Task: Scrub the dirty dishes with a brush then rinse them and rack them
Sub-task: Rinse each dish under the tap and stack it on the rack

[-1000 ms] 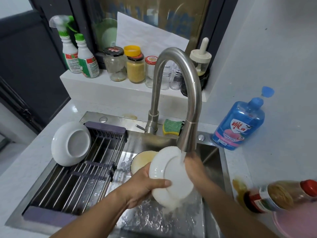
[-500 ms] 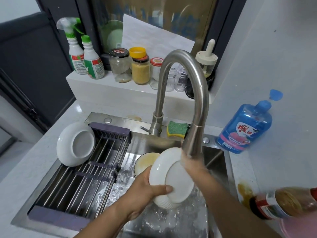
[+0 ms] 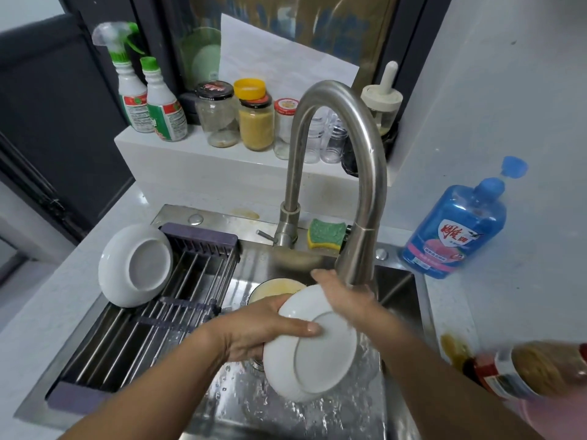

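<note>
Through the head camera, my left hand (image 3: 251, 331) gripped the white dish (image 3: 317, 357), thumb across its underside and fingers curled behind the rim. It was held tilted over the sink (image 3: 401, 290), just below the faucet (image 3: 355, 249). My right hand (image 3: 344, 298) lay at the dish's upper edge, blurred, and I could not tell whether its fingers clasped anything.

I judged the wet dish the main risk: a slip would drop it onto the dirty bowl (image 3: 276, 289) just behind, and both could chip. A tilted sauce bottle (image 3: 527, 373) sat near my right arm beside a brown puddle (image 3: 451, 344) on the desk (image 3: 444, 309), and could be knocked.

The dirty bowl carried a yellowish film. A white bowl (image 3: 136, 265) leaned on the rack (image 3: 152, 341), underside out. On the ledge (image 3: 178, 154), one jar (image 3: 256, 125) held yellow grains and its neighbour (image 3: 217, 119) only dregs. The blue soap bottle (image 3: 457, 230) looked largely full.
</note>
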`<state>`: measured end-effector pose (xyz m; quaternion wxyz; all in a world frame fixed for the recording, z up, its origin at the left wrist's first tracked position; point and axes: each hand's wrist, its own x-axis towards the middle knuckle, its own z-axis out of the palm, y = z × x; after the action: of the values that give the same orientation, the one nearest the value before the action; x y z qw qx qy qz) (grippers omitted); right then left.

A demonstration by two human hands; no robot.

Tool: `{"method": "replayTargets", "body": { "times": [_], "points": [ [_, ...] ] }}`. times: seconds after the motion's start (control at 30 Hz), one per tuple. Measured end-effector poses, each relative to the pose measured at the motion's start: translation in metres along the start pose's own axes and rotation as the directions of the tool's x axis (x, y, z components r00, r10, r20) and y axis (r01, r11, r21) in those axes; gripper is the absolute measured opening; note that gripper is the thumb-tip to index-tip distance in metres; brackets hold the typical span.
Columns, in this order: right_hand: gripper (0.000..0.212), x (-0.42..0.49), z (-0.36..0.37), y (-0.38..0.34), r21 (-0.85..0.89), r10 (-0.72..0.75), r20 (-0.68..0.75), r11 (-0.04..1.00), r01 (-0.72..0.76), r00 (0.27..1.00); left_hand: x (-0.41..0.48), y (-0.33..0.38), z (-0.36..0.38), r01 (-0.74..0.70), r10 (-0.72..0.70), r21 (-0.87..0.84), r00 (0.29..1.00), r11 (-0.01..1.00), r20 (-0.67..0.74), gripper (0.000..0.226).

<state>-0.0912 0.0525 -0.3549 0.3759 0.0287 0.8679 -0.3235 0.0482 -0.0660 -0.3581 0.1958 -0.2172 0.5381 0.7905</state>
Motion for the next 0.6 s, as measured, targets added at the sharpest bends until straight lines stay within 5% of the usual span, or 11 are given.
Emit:
{"method": "replayTargets", "body": {
  "times": [0.13,0.23,0.27,0.37,0.47,0.6],
  "points": [
    [0.044,0.003,0.018,-0.012,-0.061,-0.239,-0.005,0.969,0.238,0.971,0.014,-0.001,0.001,-0.037,0.034,-0.047,0.998,0.998,-0.052,0.054],
    [0.062,0.000,0.014,-0.008,0.207,-0.110,-0.122,0.969,0.134,0.986,0.012,-0.013,0.010,-0.138,0.097,-0.282,0.983,0.950,-0.153,0.046],
    [0.056,0.001,0.015,-0.003,0.171,-0.077,-0.146,0.980,0.102,0.986,0.012,-0.016,0.016,-0.167,0.106,-0.348,0.977,0.923,-0.187,0.040],
    [0.049,-0.002,0.033,0.009,-0.103,-0.298,-0.210,0.954,0.282,0.931,0.020,-0.025,0.033,-0.226,0.086,-0.436,0.945,0.871,-0.317,0.039],
    [0.091,0.005,0.052,0.016,-0.223,-0.498,-0.113,0.856,0.467,0.860,0.026,-0.030,0.042,-0.280,0.070,-0.487,0.912,0.827,-0.405,0.040],
    [0.083,0.007,0.044,0.025,-0.256,-0.440,-0.116,0.879,0.402,0.890,0.025,-0.031,0.042,-0.321,0.078,-0.508,0.894,0.799,-0.442,0.035]
  ]
}}
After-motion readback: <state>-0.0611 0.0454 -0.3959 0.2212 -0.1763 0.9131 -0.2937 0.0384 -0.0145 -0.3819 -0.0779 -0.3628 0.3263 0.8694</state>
